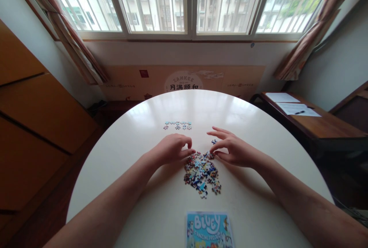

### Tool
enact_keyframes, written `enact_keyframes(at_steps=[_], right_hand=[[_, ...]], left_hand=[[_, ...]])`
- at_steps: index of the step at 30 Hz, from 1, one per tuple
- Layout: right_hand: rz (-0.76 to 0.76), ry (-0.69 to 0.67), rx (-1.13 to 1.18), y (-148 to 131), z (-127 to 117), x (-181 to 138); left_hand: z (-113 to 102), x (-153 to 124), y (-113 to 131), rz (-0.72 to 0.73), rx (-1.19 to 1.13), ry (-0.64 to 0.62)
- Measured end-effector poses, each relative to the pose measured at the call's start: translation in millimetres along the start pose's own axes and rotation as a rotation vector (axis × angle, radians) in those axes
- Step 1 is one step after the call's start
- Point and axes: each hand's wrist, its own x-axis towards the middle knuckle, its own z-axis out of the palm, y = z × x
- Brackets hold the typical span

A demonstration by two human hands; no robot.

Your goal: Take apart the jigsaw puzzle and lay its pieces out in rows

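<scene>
While the thumb and forefinger of the left hand point(172, 148) pinch together at the top left edge of the heap of jigsaw pieces point(202, 173), the other fingers of that hand curl loosely above them, and whether a piece is actually nipped between the tips is too small to tell. Over on the other side, the right hand point(234, 150) works the top right edge of the same heap: thumb and forefinger nearly closed on the pieces there, the remaining fingers fanned apart and stretched toward the left. Just beyond those fingertips sits one loose blue piece point(214, 141), on its own, close to the hand but apart from the heap.

The heap itself lies between the two hands on the round white surface point(258, 125), a dense, many-coloured scatter running down toward the viewer. Farther out, past the left hand, there's a short joined strip of pale blue pieces point(177, 125), well apart from the heap (a bit gappy along its lower edge). At the near edge of the surface lies the puzzle box point(209, 230), blue, lettered "Bluey", cut off by the frame.

Both forearms come in from the bottom corners. Off to the right, a wooden side desk point(322, 125) carries sheets of paper point(297, 109) and a pen.
</scene>
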Motion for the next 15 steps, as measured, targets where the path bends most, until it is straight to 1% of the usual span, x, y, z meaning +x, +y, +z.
enact_keyframes(at_steps=[8,15], right_hand=[[0.042,0.078,-0.044,12,-1,-1],[0.033,0.029,-0.012,7,-3,-1]], left_hand=[[1,1,0,-0.027,0.012,-0.037],[-1,2,3,-0.057,0.037,-0.041]])
